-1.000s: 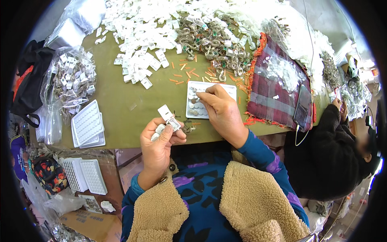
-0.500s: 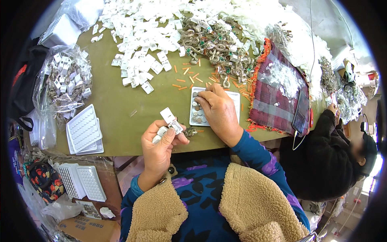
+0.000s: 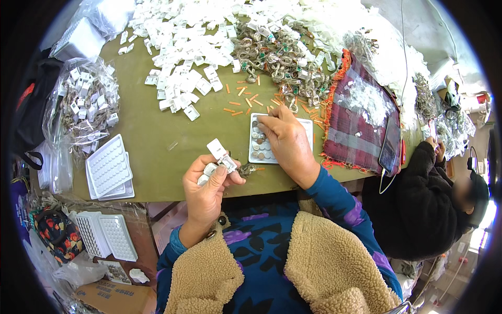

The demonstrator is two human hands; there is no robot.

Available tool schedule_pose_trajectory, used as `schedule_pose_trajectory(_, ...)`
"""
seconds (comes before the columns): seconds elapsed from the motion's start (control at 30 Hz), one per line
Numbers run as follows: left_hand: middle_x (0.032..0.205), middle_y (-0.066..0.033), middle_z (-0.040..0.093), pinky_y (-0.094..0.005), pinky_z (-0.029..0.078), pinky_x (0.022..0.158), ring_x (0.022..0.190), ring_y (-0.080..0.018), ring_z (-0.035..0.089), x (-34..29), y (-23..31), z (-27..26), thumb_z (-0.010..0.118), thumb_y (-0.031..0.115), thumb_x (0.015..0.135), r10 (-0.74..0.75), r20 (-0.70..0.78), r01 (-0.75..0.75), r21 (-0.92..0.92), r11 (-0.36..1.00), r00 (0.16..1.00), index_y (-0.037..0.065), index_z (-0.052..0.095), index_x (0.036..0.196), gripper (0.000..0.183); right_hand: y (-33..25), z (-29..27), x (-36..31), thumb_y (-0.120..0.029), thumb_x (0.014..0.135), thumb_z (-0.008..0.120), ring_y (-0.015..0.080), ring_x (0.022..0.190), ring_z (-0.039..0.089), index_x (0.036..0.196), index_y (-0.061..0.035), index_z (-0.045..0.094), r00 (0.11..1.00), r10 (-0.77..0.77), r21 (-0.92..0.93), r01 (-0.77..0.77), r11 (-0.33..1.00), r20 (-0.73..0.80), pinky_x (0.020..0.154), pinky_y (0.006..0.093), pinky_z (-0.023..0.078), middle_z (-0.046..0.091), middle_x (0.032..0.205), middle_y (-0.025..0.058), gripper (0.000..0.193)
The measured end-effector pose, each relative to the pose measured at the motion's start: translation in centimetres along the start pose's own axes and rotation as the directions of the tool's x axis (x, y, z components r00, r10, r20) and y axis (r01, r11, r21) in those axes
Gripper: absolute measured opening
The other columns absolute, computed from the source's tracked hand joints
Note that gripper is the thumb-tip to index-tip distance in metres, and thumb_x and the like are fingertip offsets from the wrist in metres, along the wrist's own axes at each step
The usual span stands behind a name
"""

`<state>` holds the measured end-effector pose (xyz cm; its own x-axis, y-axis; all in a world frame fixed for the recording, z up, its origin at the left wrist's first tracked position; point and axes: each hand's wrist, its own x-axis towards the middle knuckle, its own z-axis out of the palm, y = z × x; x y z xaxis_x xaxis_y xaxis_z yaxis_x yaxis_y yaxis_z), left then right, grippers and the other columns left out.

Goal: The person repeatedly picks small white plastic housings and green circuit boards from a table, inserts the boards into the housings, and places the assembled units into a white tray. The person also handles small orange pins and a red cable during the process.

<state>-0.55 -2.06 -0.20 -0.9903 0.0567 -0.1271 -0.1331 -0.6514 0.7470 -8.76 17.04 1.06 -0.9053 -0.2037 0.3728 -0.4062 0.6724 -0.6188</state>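
Observation:
My left hand [image 3: 205,188] is closed around small white plastic cases [image 3: 216,150]; one stands with its lid up above my thumb. A wire coil [image 3: 248,170] shows just beyond those fingers. Over a white tray [image 3: 305,124] with round pockets, my right hand [image 3: 286,137] is bent down with thumb and fingertips together at the upper left pockets. Several small button cells [image 3: 257,135] sit in the tray's left columns. Whatever the right fingertips pinch, if anything, is too small to make out.
Heaps of white cases [image 3: 180,83] and coiled wires [image 3: 282,57] cover the far table. Orange strips [image 3: 254,97] lie beyond the tray. At right are a plaid cloth [image 3: 345,131], a phone [image 3: 389,146] and a seated person [image 3: 423,204]; at left, stacked trays [image 3: 109,166] and a filled bag [image 3: 83,104].
My right hand has shifted slightly, and the tray under it has slid a little to the right. My left hand with the white cases stays nearly still.

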Motion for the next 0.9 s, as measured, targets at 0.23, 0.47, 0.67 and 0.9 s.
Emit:
schedule_pose_trajectory(0.23,0.104,-0.0212,0.066,-0.0375,0.062,0.074,0.077,-0.0179,0.065,0.0,-0.2,-0.1,0.056,0.007,0.099,0.033,0.006,-0.033,0.028,0.999,0.999,-0.007,0.056,0.122,0.027,0.3,-0.5,-0.4,0.003,0.084,0.067,0.0317,0.080,0.063,0.096,0.0034,0.066,0.998,-0.036,0.044,0.034,0.998,0.042,0.069,0.0361,0.051,0.060,0.092,0.0152,0.012)
schedule_pose_trajectory(0.47,0.107,-0.0199,0.065,-0.0369,0.061,0.079,0.081,-0.0176,0.065,0.1,0.3,0.2,0.055,0.007,0.099,-0.029,-0.039,0.028,-0.034,0.999,0.999,-0.006,0.055,0.123,0.027,0.1,-0.6,0.8,0.006,0.075,0.062,0.0338,0.088,0.062,0.102,0.0013,0.065,0.974,-0.186,-0.025,0.190,0.981,0.128,0.075,0.0393,0.051,0.059,0.095,0.0155,0.027)
schedule_pose_trajectory(0.67,0.108,-0.0202,0.065,-0.0381,0.061,0.081,0.084,-0.0190,0.068,0.4,0.6,-0.6,0.056,0.007,0.099,-0.079,0.012,0.080,-0.166,0.983,0.997,-0.005,0.055,0.121,0.025,-0.2,-0.8,0.6,0.008,0.073,0.061,0.0331,0.089,0.062,0.101,0.0022,0.065,0.949,-0.244,-0.107,0.268,0.957,0.200,0.076,0.0381,0.051,0.059,0.096,0.0146,0.028)
schedule_pose_trajectory(0.9,0.102,-0.0157,0.067,-0.0367,0.062,0.079,0.083,-0.0181,0.068,-0.2,0.2,0.2,0.055,0.008,0.100,-0.103,0.040,0.109,-0.208,0.972,0.994,-0.003,0.056,0.118,0.021,-4.5,-1.9,-1.3,0.002,0.084,0.065,0.0323,0.081,0.063,0.097,-0.0007,0.063,0.975,-0.189,0.360,0.135,0.923,0.119,0.070,0.0376,0.052,0.058,0.094,0.0132,0.013)
